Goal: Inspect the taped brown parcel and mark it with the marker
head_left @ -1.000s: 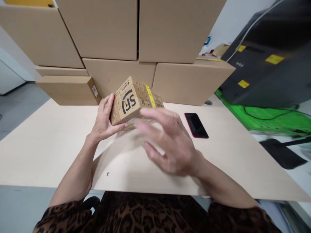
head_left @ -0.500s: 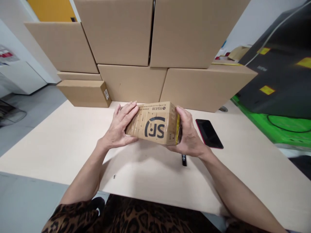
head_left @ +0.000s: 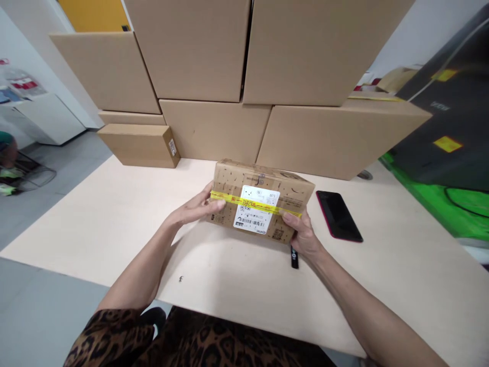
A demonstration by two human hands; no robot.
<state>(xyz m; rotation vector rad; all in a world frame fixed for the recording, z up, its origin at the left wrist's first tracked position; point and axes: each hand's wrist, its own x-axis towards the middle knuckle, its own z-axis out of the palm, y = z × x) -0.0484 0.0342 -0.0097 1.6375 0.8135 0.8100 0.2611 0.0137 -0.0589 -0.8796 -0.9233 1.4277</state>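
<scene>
Between my two hands is a brown cardboard box [head_left: 290,196], tilted, with a white shipping label [head_left: 263,196] and a band of yellow tape [head_left: 229,198] across the side facing me. My left hand [head_left: 199,205] grips its left end, thumb on the front and the other fingers mostly hidden behind. At the lower right corner my right hand [head_left: 303,232] holds it, thumb over the end of the tape. A small black item with pale lettering [head_left: 294,258] lies on the table just below my right hand; its kind is unclear.
On the pale table [head_left: 126,214], a dark phone with a red edge [head_left: 339,216] lies right of the box. Stacked large cartons [head_left: 214,130] form a wall behind, with a smaller carton [head_left: 141,148] at their left. A dark machine [head_left: 454,117] stands beyond the right edge.
The box has been turned over in my hands: the side with the large black logo faced me before, and now the labelled, taped side does. Both hands have shifted their grip.
</scene>
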